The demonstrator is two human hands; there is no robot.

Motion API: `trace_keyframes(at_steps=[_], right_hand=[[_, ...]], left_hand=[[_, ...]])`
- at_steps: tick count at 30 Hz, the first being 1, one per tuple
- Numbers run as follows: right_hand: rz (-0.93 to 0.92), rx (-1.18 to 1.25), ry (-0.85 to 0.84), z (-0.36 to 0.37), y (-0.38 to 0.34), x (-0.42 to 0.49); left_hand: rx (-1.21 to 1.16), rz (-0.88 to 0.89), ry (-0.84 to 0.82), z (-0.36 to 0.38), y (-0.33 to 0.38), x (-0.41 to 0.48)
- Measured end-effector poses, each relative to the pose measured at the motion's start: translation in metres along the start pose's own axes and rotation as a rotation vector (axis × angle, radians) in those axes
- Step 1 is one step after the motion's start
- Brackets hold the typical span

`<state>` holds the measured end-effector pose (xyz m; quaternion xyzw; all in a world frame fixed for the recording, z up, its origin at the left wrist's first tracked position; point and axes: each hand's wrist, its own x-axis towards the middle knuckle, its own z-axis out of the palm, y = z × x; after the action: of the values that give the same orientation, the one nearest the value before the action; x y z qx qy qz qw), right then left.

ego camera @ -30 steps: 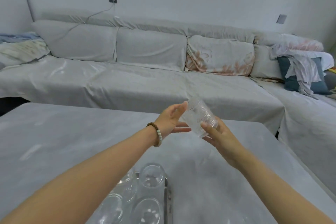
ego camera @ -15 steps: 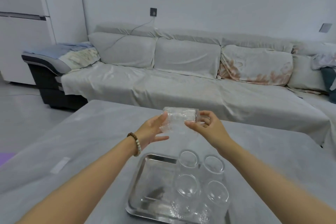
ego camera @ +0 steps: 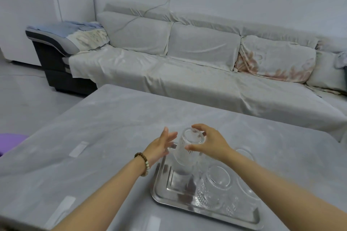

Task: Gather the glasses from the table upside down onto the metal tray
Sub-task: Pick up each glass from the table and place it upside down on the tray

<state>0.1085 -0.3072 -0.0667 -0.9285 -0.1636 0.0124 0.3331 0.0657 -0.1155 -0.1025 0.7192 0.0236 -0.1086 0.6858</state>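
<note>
An upturned glass [ego camera: 185, 151], pinched at its base by the right hand [ego camera: 208, 144] above the tray [ego camera: 163, 194], is best lowered straight beside the seated glasses [ego camera: 216, 184], the left hand [ego camera: 159, 148] spread, empty.

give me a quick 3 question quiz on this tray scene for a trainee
1. True or false: the held glass is base up.
2. Which hand grips it? A) left B) right
3. Fill in: the left hand is ____, beside the glass.

Key
1. True; it hangs inverted over the bare left part of the metal tray, beside the upturned glasses already there.
2. B; the right hand pinches its base.
3. open
</note>
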Motion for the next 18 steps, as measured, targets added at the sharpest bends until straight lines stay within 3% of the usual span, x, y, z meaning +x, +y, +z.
trace_keyframes(at_steps=[18], right_hand=[[-0.004, -0.134, -0.025, 0.017, 0.015, -0.007]], left_hand=[[-0.068, 0.024, -0.036, 0.024, -0.022, 0.001]])
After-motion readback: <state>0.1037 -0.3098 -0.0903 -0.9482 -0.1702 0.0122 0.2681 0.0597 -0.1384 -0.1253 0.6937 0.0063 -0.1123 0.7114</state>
